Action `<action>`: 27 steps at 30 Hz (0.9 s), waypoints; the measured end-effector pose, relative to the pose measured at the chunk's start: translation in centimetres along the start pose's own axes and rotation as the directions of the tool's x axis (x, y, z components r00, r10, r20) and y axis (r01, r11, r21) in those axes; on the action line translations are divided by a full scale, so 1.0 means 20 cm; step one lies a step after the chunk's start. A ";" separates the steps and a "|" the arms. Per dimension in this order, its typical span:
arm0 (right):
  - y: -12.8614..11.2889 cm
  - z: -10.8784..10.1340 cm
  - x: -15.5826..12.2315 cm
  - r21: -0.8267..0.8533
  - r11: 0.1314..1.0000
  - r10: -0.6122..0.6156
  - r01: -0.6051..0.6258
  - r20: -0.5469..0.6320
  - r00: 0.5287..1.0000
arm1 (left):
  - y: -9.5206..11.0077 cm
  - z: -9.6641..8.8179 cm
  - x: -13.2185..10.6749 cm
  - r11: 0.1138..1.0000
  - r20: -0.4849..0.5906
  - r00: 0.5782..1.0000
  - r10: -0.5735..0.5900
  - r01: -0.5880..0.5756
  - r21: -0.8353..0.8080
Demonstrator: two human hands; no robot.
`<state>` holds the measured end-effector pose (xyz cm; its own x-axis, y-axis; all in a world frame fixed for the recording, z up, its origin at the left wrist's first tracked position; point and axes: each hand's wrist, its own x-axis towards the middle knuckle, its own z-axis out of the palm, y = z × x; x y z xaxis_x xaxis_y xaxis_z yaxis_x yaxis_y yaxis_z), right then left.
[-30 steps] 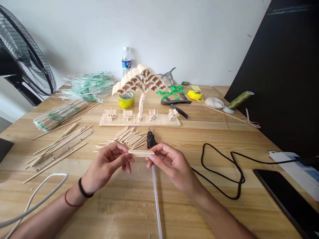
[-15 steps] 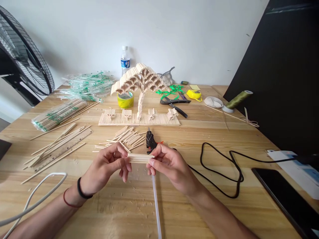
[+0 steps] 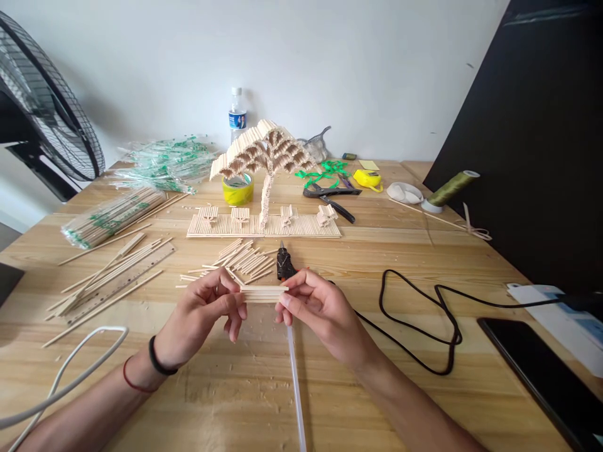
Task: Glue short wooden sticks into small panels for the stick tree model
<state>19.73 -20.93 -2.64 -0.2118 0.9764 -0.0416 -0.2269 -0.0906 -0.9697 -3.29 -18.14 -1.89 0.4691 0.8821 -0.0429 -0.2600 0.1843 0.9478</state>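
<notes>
Two hands pinch a small row of short wooden sticks (image 3: 264,294) just below the centre of the frame.
The left hand (image 3: 202,309) has its grip closed on the row's left end, thumb against fingertips; the right hand (image 3: 323,309) pinches the right end likewise, the row lying level above the tabletop (image 3: 226,402). A black glue gun (image 3: 284,265) lies just beyond the right hand. At upper centre, the bottle (image 3: 237,120) wears a blue label with a small figure and lettering too small to read. Green print marks the clear wrappers (image 3: 164,160) at upper left and the bagged sticks (image 3: 115,216) below them, the words illegible. The marks along the clear ruler (image 3: 125,284) at left cannot be read either.
</notes>
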 end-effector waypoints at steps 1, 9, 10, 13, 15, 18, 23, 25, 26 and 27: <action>0.00 0.00 0.00 -0.009 1.000 -0.012 0.012 -0.001 1.000 | 0.00 0.00 0.00 1.000 0.002 1.000 -0.006 0.006 0.001; -0.01 -0.02 0.00 -0.066 0.993 -0.099 0.097 -0.034 0.995 | 0.03 0.00 0.03 0.984 -0.064 0.997 -0.040 0.051 0.169; -0.01 -0.02 0.00 -0.066 0.993 -0.100 0.098 -0.033 0.994 | 0.03 -0.01 0.03 0.981 -0.078 0.996 -0.034 0.048 0.187; -0.01 -0.02 0.00 -0.054 0.994 -0.095 0.094 -0.018 0.995 | 0.03 -0.01 0.03 0.982 -0.095 0.995 -0.011 0.029 0.188; -0.01 -0.01 0.00 -0.050 0.995 -0.088 0.088 -0.011 0.996 | 0.03 -0.01 0.03 0.983 -0.084 0.996 -0.001 0.016 0.183; -0.02 -0.01 -0.01 -0.052 0.995 -0.085 0.085 0.004 0.996 | 0.02 -0.01 0.03 0.985 -0.063 0.998 0.004 0.007 0.174; -0.01 -0.02 0.00 -0.047 0.996 -0.079 0.080 0.022 0.997 | 0.02 -0.02 0.02 0.988 -0.055 0.998 0.000 0.009 0.156; -0.01 -0.02 -0.01 -0.040 0.996 -0.077 0.077 0.023 0.997 | 0.02 -0.02 0.02 0.987 -0.053 0.999 0.001 0.008 0.162; -0.01 -0.02 -0.01 -0.036 0.996 -0.076 0.077 0.022 0.997 | 0.02 -0.02 0.02 0.986 -0.051 0.999 0.002 0.006 0.165; -0.01 -0.02 -0.01 -0.033 0.997 -0.075 0.076 0.019 0.997 | 0.02 -0.02 0.02 0.986 -0.050 0.999 0.004 0.004 0.166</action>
<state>20.23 -21.00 -2.50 -0.2117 0.9767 0.0360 -0.2105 -0.0096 -0.9775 -3.62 -17.47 -1.64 0.4254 0.9033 -0.0548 -0.1142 0.1136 0.9869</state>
